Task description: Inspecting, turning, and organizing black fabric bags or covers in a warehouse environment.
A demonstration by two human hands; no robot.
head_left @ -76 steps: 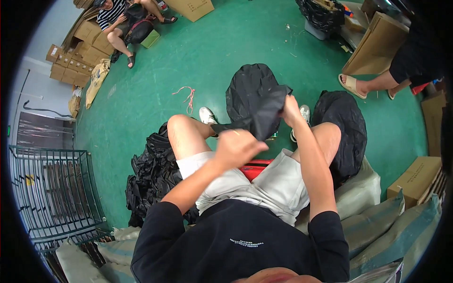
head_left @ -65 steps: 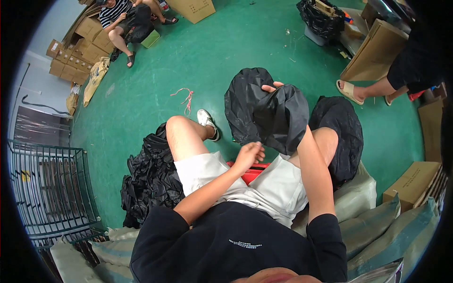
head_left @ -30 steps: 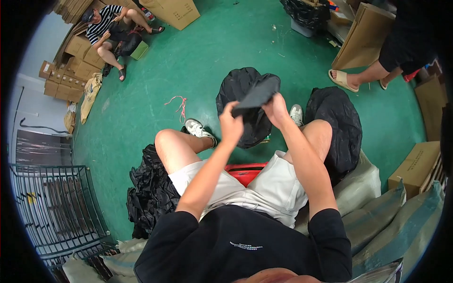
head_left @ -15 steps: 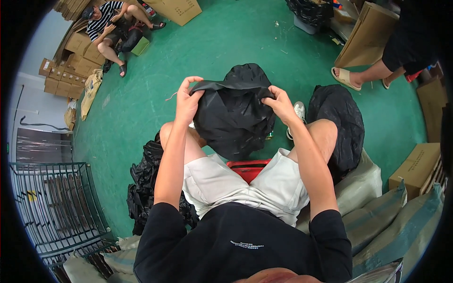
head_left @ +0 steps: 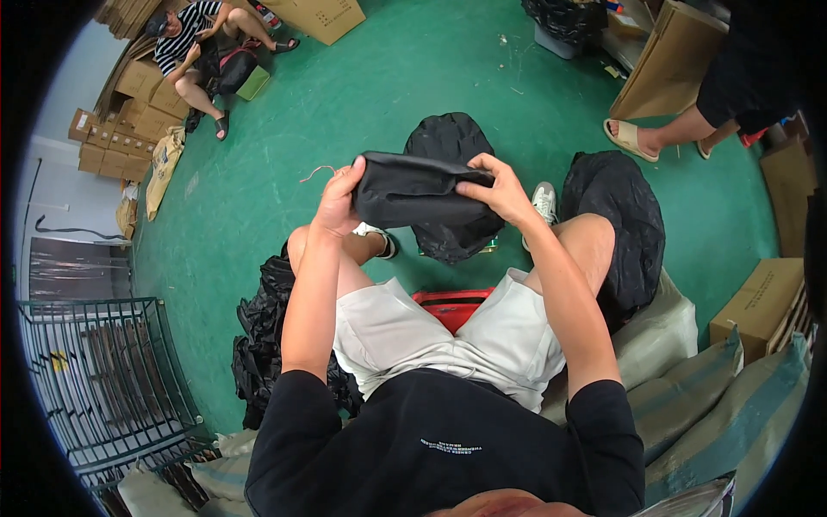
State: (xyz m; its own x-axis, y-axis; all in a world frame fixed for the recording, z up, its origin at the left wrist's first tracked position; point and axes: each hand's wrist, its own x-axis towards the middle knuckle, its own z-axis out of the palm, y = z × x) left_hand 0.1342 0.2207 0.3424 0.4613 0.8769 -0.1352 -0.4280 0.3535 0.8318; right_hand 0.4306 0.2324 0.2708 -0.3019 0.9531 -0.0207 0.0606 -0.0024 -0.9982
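Presently, by count: one folded black cloth (head_left: 401, 194) in two hands, held up in front of the knees and seen partly across one rounded black bundle (head_left: 454, 237) between the feet. Beside the right knee, one bulging black bundle (head_left: 616, 228); beside the left leg, one crumpled black heap (head_left: 261, 345), impossible to count by piece. Between the thighs, one red object (head_left: 452, 310) with a dark slot. Past the left hand, one pink string (head_left: 317, 172), partly hidden.

Left hand (head_left: 342, 196) curled on the left end of the cloth, thumb along the edge, other fingers mostly hidden behind. Right hand (head_left: 502, 194) pinched narrow at the opposite end, thumb pressed to the near side, fingers bent over the top, close to a fold.

Farther off, on the green floor (head_left: 233, 215), two other people: one seated person in stripes (head_left: 185, 39) at upper left, one standing person in sandals (head_left: 745, 95) at upper right. Low at right, near the sacks (head_left: 724, 422), one closed cardboard box (head_left: 756, 297).
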